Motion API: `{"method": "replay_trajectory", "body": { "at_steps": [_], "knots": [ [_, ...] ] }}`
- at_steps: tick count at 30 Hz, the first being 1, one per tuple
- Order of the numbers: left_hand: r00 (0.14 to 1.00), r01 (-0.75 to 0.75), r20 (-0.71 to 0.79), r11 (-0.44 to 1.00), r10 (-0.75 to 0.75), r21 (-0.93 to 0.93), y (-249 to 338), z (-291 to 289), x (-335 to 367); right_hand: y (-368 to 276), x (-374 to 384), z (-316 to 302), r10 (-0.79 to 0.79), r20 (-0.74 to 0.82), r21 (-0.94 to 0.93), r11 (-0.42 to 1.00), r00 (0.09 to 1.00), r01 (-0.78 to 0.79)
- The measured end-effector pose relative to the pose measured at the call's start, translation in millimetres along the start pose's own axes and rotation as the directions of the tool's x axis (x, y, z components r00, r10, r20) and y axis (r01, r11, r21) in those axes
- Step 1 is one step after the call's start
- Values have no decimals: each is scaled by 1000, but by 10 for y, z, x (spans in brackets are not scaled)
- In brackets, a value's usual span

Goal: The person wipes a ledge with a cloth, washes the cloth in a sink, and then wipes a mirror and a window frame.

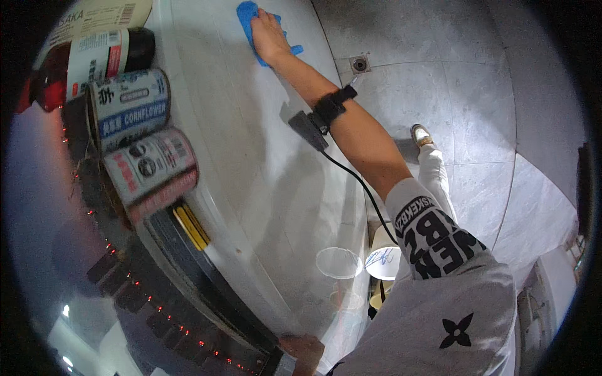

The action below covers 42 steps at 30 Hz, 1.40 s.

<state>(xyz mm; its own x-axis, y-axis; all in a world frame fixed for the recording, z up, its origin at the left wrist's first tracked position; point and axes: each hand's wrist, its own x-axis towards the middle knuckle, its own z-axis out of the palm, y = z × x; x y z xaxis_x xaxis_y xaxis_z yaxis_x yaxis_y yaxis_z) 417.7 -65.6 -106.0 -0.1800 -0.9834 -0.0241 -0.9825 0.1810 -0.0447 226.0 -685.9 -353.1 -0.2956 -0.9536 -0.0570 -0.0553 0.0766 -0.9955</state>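
Observation:
My right hand (269,39) presses a crumpled blue cloth (248,14) against the pale, glossy side panel (251,144) of a large cabinet-like appliance, close to the picture's top. Its fingers are bent over the cloth. Around that forearm runs a black strap with a small black device (326,113), and a black cable hangs from it. At the lower edge, beside the panel's near corner, a brown shape (302,354) shows in shadow. It may be my left hand, but its fingers do not show clearly.
Two label-wrapped cans (135,103), a red bottle (53,81) and a yellow-and-black pack (191,227) stand along the panel's left edge. Small red lights (150,299) run beside them. White buckets (384,260), my shoe (422,134) and a floor drain (359,64) are on the right.

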Motion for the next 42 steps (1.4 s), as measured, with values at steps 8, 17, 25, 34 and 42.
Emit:
{"method": "replay_trajectory", "body": {
  "at_steps": [8, 17, 25, 34, 42],
  "knots": [
    [983, 20, 179, 993, -41, 115, -301, 23, -612, 352, -173, 16, -69, -28, -78, 995, 997, 67],
    [994, 104, 43, 991, -100, -86, -293, -79, 45, 331, -4020, -517, -46, 199, 72, 997, 979, 32],
    [827, -555, 461, 595, 322, 581, 171, -332, 546, 364, -5131, -673, 34, 266, 65, 996, 963, -54],
    [952, -266, 213, 937, 219, 225, -135, -221, 758, 1357, -933, 15, -19, -103, -162, 987, 995, 2],
    [956, -255, 202, 941, 211, 221, -202, -298, 707, 1555, -347, 25, 80, -71, 98, 993, 994, -73]
  ]
}}
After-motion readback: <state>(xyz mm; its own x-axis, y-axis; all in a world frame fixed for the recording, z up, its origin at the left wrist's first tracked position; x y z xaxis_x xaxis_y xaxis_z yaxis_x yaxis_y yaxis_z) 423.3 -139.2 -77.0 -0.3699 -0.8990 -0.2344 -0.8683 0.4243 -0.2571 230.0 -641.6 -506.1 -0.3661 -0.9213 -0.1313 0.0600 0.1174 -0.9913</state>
